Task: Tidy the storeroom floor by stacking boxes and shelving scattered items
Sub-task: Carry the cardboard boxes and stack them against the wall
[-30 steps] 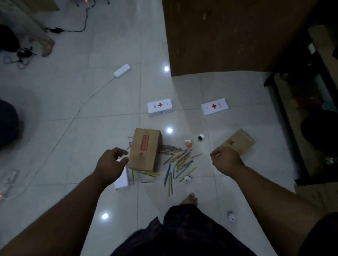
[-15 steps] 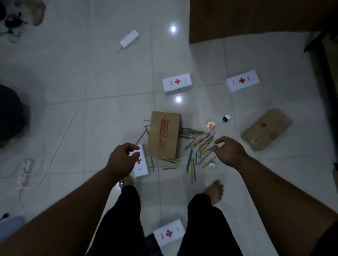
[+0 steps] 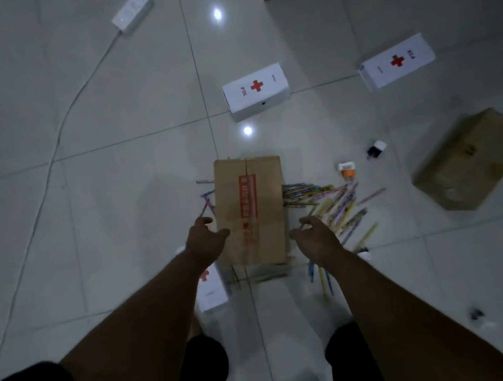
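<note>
Head view: a brown cardboard box (image 3: 253, 209), red tape across its closed top, lies on the tiled floor (image 3: 112, 195) — contents unseen. Coloured sticks (image 3: 335, 206) fan out from its right side. The left hand (image 3: 206, 243), fingers loosely spread, is at the box's left edge. The right hand (image 3: 315, 238) is beside the near right corner, half curled and holding nothing — contact unclear. White first-aid boxes (image 3: 255, 90) lie closed beyond.

Pale tiled floor (image 3: 108, 213) carrying a taped cardboard box (image 3: 252, 203) amid scattered coloured sticks (image 3: 340, 206), a plain cardboard box (image 3: 472, 158), white red-cross boxes (image 3: 255, 90) (image 3: 396, 61) and a power strip (image 3: 132, 9).
</note>
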`<state>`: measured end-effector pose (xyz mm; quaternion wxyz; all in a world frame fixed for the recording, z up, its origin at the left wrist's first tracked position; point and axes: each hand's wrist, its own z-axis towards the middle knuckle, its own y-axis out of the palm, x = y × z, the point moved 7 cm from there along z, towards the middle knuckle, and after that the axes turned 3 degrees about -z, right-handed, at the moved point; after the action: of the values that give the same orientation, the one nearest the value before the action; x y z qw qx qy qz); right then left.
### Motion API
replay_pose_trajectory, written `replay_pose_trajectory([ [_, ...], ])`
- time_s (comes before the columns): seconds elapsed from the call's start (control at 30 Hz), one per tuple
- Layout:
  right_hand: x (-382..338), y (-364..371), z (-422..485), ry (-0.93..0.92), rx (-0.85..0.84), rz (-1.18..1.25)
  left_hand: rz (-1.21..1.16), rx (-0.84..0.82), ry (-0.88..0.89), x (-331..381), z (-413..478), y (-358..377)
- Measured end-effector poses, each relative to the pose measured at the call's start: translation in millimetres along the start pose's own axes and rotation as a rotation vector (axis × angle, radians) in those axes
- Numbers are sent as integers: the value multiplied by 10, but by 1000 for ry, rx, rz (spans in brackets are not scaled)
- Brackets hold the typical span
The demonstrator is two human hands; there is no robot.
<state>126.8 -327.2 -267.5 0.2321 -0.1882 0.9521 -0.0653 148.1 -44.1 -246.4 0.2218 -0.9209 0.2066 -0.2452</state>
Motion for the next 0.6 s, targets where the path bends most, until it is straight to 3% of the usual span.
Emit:
replay_pose_trajectory([
  [0.1,59,295,480,2,4,24,-61,-23,-45,-308,607,296],
  [0.2,93,556,759,-58,-94,58,-169,-137,-74,-519,901,557],
  [0.3,100,773,805,-170,-121,80,-271,-249,59,-419,792,683],
  [0.47,41,728,341,-267,26,154,-389,-155,338,-105,187,406],
  [0.6,-188,441,-415,-279,179,215,-321,-4,384,113,-365,-47],
])
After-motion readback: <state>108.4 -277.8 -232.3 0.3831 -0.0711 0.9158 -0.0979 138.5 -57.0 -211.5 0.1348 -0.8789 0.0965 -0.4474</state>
